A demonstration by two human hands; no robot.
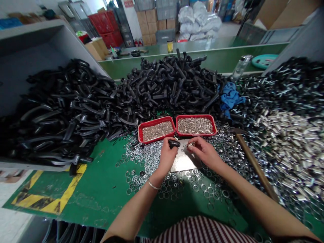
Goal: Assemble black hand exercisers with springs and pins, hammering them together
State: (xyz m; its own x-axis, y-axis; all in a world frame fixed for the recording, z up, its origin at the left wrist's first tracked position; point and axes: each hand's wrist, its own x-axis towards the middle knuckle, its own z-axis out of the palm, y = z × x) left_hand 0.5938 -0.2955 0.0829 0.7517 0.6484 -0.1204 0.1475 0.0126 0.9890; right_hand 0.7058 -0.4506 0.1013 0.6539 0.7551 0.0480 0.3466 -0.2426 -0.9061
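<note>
My left hand (167,156) is closed around a short black plastic part (174,144), whose end points to the right. A hand's width away, my right hand (203,152) pinches a small metal coil spring (191,144) between thumb and fingers. Both hands are over a flat metal plate (186,161) on the green bench. Just beyond them stand two red trays: the left tray (157,139) holds tiny metal pieces, the right tray (196,134) holds small pins. Nuts and washers (149,160) lie around the plate.
Black curved parts (167,81) are heaped at the back and left. On the right lie a hammer (255,165), silver sleeves (291,145) and a pile of black-headed bolts (296,81). A blue cloth (230,96) and a clear bottle (241,67) are behind, right. Metal rings (202,185) lie in front.
</note>
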